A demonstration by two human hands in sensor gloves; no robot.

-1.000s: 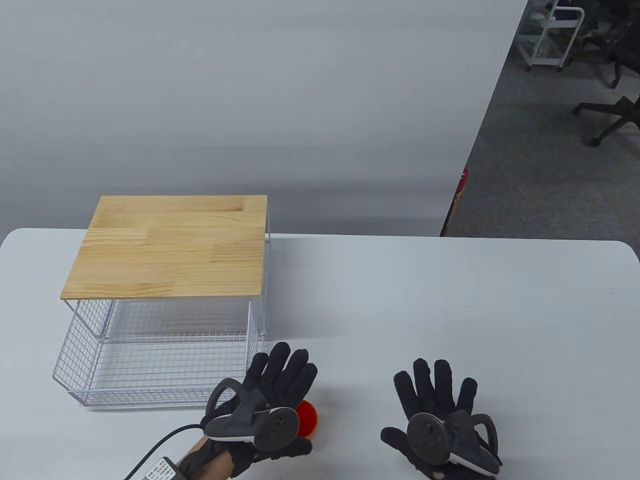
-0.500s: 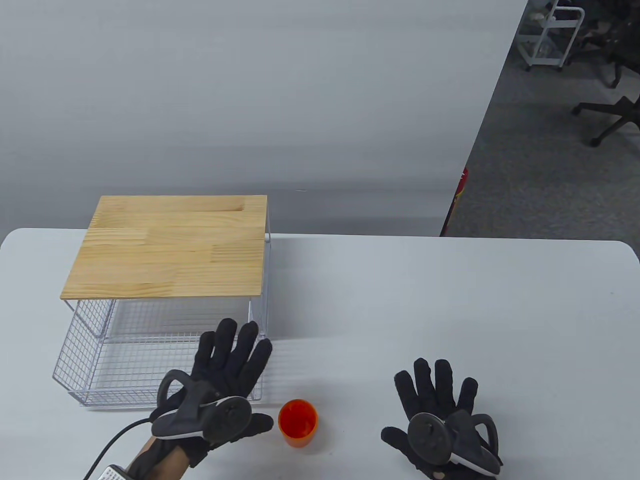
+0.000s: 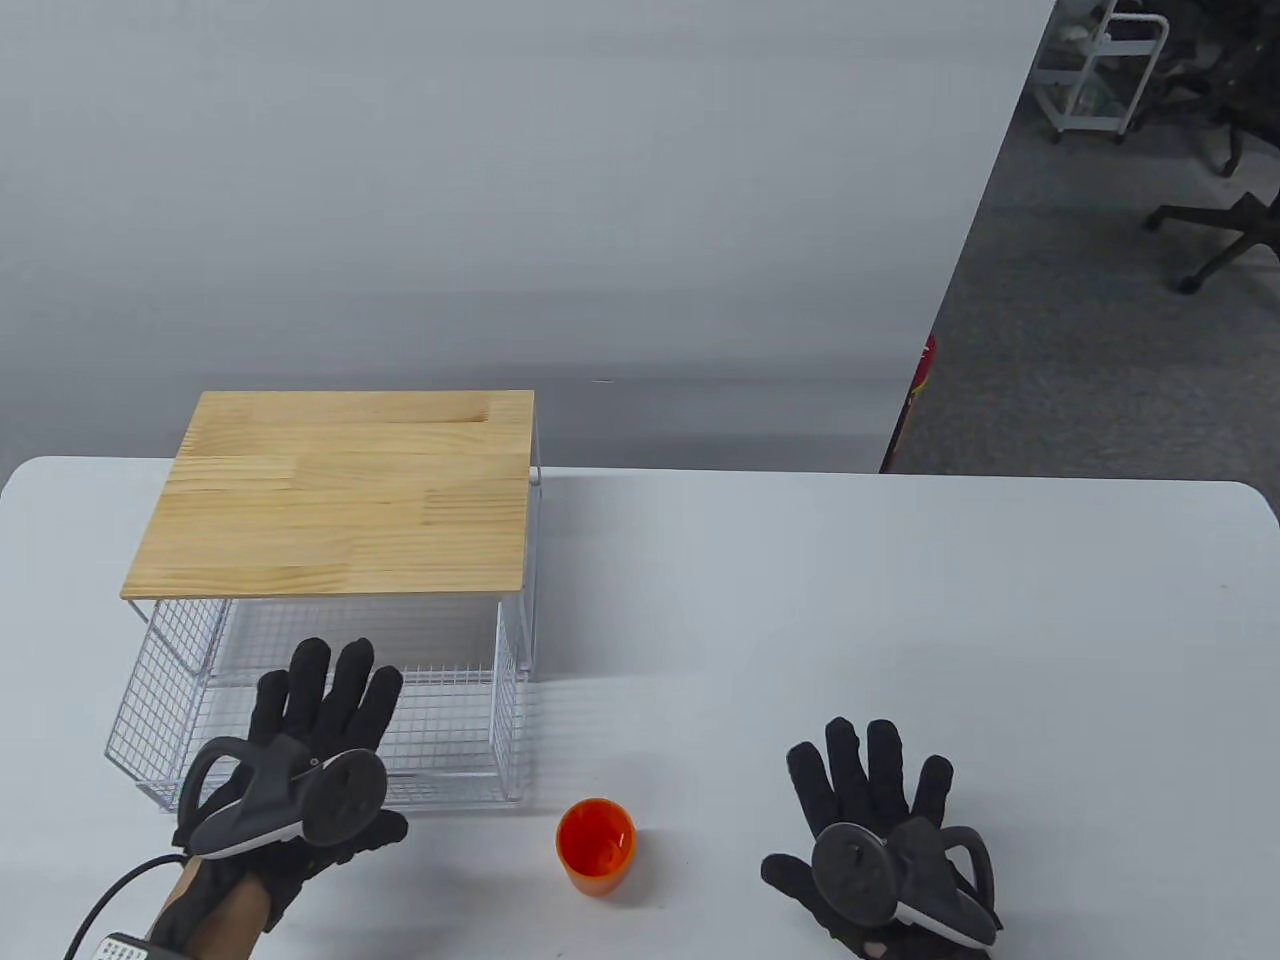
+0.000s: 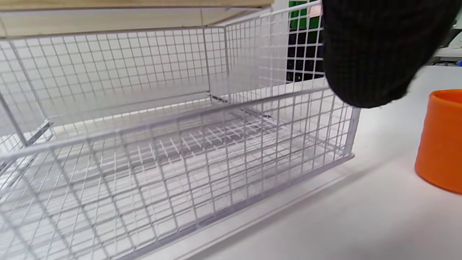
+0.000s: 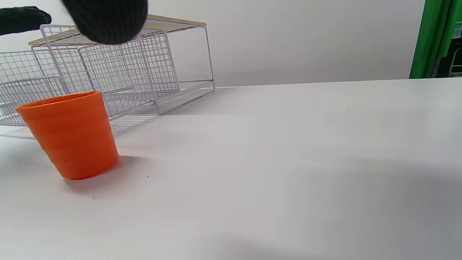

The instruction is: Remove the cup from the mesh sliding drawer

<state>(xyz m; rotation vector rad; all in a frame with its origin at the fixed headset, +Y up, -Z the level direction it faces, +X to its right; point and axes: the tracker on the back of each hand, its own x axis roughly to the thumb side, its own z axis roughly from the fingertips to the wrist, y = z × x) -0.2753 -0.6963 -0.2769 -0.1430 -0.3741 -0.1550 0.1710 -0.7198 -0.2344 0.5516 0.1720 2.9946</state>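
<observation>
An orange cup (image 3: pixel 596 846) stands upright on the white table, just right of the drawer's front corner; it also shows in the left wrist view (image 4: pixel 441 141) and the right wrist view (image 5: pixel 70 133). The white mesh drawer (image 3: pixel 440 720) is pulled out from under the wooden-topped rack (image 3: pixel 340 495) and holds nothing (image 4: pixel 173 159). My left hand (image 3: pixel 310 745) is open with fingers spread, hovering over the drawer's front edge, left of the cup. My right hand (image 3: pixel 870 810) lies flat and open on the table, right of the cup.
The white table (image 3: pixel 900 620) stretches right and back from the rack. A grey wall panel stands behind it. Office chairs (image 3: pixel 1220 230) and a cart stand on the floor at the far right. A cable runs from my left wrist.
My left hand has let go of the cup and moved left, from over the cup to over the drawer's front. The cup now stands uncovered on the table. The right hand has not moved.
</observation>
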